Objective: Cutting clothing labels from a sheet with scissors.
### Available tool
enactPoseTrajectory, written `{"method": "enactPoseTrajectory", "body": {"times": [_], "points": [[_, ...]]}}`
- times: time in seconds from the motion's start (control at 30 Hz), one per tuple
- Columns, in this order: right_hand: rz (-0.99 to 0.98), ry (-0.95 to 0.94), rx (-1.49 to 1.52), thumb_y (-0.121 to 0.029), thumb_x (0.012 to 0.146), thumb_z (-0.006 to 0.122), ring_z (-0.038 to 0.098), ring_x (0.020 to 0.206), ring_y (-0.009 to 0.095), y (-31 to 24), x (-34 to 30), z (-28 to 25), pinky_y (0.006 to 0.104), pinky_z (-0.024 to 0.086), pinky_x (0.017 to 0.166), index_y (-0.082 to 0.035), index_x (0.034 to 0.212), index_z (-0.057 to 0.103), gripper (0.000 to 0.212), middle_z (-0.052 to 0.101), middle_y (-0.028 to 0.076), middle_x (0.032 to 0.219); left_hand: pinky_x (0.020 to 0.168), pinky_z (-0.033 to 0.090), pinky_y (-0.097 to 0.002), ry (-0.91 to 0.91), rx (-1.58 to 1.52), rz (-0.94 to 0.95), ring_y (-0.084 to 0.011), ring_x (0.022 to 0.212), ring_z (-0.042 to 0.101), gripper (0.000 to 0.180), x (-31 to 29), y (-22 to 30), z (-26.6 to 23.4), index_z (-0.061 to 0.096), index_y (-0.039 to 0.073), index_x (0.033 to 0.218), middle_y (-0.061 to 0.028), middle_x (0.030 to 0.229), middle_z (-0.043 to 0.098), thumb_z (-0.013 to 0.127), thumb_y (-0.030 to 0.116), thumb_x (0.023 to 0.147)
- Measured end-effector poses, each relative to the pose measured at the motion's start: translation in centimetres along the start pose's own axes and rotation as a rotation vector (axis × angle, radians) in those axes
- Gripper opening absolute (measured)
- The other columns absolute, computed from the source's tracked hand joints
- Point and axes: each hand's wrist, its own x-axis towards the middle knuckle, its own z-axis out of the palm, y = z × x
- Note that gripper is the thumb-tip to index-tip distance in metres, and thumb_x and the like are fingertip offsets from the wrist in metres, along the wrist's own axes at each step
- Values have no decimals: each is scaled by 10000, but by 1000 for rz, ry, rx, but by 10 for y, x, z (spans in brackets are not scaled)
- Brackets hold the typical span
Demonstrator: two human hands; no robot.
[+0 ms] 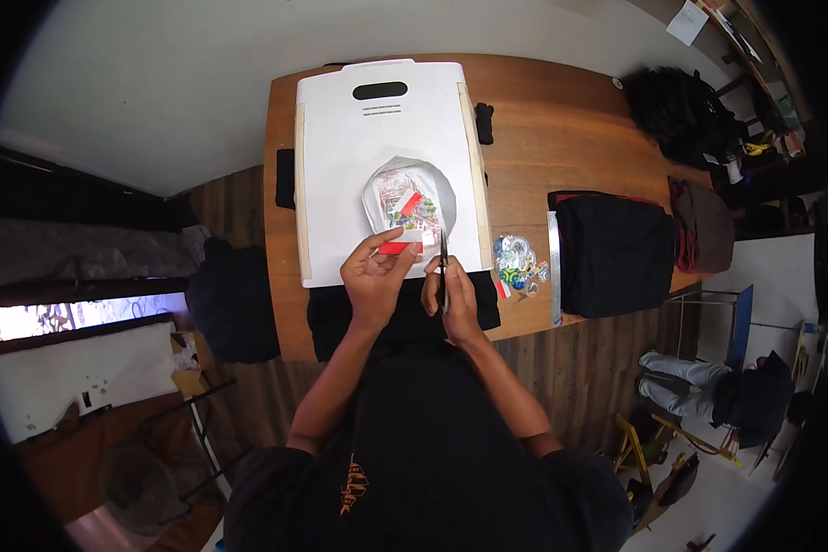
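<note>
My left hand (373, 281) pinches a small red-and-white rectangular piece (400, 245), like a sticker or patch, over the near rim of a round opening. In my right hand (453, 299) is a slim dark pointed tool (443, 262), perhaps scissors seen edge-on, its tip pointing away from me. The opening holds a crumpled pale liner (378, 189) with several printed pieces (420, 219) inside, among them another red-and-white one (408, 201). It lies in the top of a white panel (331, 138) with a dark oval slot.
Right of the panel on the wooden table (543, 120) lie a pile of round clear and printed pieces (515, 262), a metal ruler (555, 267) and folded dark cloth (614, 253). A black bag (681, 115) sits farther back. Another person (722, 386) is off to the right.
</note>
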Motion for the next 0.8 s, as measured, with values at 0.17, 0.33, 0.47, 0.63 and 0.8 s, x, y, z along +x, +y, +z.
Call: {"method": "enactPoseTrajectory", "body": {"times": [0.17, 0.33, 0.47, 0.63, 0.8], "points": [[13, -42, -7, -379, 1108, 304, 411, 517, 98, 4, -3, -1, 240, 369, 534, -42, 1108, 501, 390, 432, 18, 589, 792, 617, -290, -28, -3, 83, -212, 954, 705, 276, 2, -5, 2, 634, -97, 1169, -153, 1084, 635, 681, -86, 897], [28, -45, -22, -367, 1107, 312, 401, 513, 92, 3, -4, 4, 239, 365, 533, -47, 1099, 501, 372, 424, 14, 585, 846, 589, -263, -38, 100, 42, -194, 987, 683, 258, 1, 0, 2, 677, -100, 1161, -121, 1110, 622, 675, -85, 903], [38, -47, -16, -365, 1106, 317, 393, 506, 91, 5, -4, 2, 238, 360, 528, -49, 1088, 500, 365, 422, 10, 585, 873, 570, -259, -29, 116, 47, -186, 1014, 673, 267, 1, -2, -1, 683, -95, 1169, -127, 1108, 634, 677, -85, 902], [28, -61, -23, -367, 1106, 313, 373, 491, 82, 2, -4, 3, 233, 342, 509, -52, 1054, 500, 370, 406, 1, 575, 893, 550, -256, -10, 63, 103, -173, 1024, 664, 244, 3, -3, -2, 692, -103, 1138, -143, 1102, 660, 681, -94, 895], [8, -104, -40, -385, 1107, 311, 332, 476, 68, 0, -2, 5, 226, 304, 483, -60, 1013, 496, 386, 379, -17, 566, 890, 550, -255, -4, 91, 83, -170, 1013, 663, 248, 4, 1, 2, 692, -106, 1134, -142, 1093, 662, 684, -105, 886]]}}
